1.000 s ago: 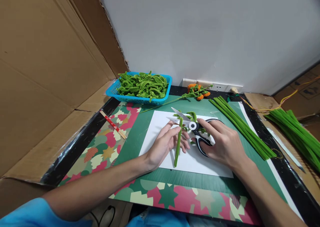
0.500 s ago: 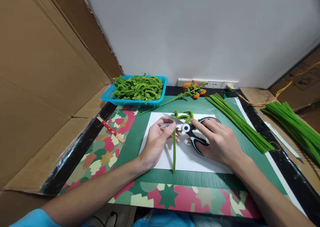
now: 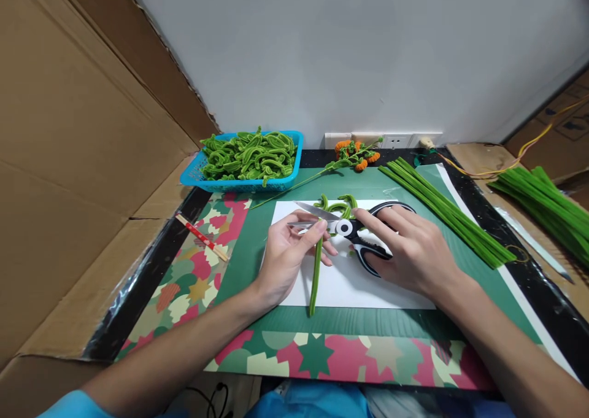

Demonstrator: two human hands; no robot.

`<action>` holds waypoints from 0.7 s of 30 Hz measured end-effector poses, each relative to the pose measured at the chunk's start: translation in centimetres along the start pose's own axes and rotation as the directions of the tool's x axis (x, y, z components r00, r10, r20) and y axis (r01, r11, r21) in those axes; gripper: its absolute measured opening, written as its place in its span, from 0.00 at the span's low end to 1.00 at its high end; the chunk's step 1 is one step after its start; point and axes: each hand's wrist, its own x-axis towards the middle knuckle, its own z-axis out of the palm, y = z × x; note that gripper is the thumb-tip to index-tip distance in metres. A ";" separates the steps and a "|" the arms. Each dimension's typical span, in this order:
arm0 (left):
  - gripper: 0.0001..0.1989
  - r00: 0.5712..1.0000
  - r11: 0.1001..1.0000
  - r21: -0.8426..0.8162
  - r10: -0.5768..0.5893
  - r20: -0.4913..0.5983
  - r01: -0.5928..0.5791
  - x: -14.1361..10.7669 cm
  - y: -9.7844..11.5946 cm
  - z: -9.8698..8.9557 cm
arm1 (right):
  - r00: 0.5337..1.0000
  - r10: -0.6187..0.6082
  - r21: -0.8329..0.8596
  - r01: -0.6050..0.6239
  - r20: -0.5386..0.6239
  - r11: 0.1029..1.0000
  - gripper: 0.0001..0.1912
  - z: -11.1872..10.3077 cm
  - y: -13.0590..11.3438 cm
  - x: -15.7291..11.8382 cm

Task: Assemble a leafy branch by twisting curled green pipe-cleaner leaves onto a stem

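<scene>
The person's L hand is pinching a fuzzy green strip near its top end, btwn thumb & fingers, w/ the other fingers curling loosely behind. The strip is slanting down over the white paper, its low end showing just past the near edge. The R hand is gripping black-&-white scissors, thumb in the lower loop, index finger lying along near the pivot. The blades are standing apart & pointing L, right by the L thumb & strip top; can't tell if they're touching the strip. Behind the scissors, a few curled green pcs are lying on the paper, partly hidden. The paper is resting on a green mat w/ a patterned border, on the black desk. Toward the back L, a blue basket is holding a heap of looped green pcs; to its R, an orange flower stem is lying across the mat. A bundle of straight green stems is lying R of the paper, chopsticks in a red sleeve on the L border.
</scene>
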 end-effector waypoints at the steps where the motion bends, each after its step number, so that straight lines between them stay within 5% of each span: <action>1: 0.14 1.000 1.000 0.007 0.003 -0.004 -0.003 -0.1 0.1 0.0 | 1.000 0.003 0.001 -0.003 -0.003 1.000 0.25 0.0 -0.1 0.0; 8: 0.14 0.997 0.998 0.064 0.020 -0.078 -0.015 -0.5 0.2 0.2 | 0.999 -0.009 0.004 0.009 -0.036 1.000 0.27 0.1 -0.4 0.0; 21: 0.10 0.998 0.994 0.107 0.035 -0.051 -0.030 -1.2 0.2 -0.1 | 0.995 -0.055 -0.064 0.050 -0.089 0.997 0.26 -0.2 -0.7 -0.1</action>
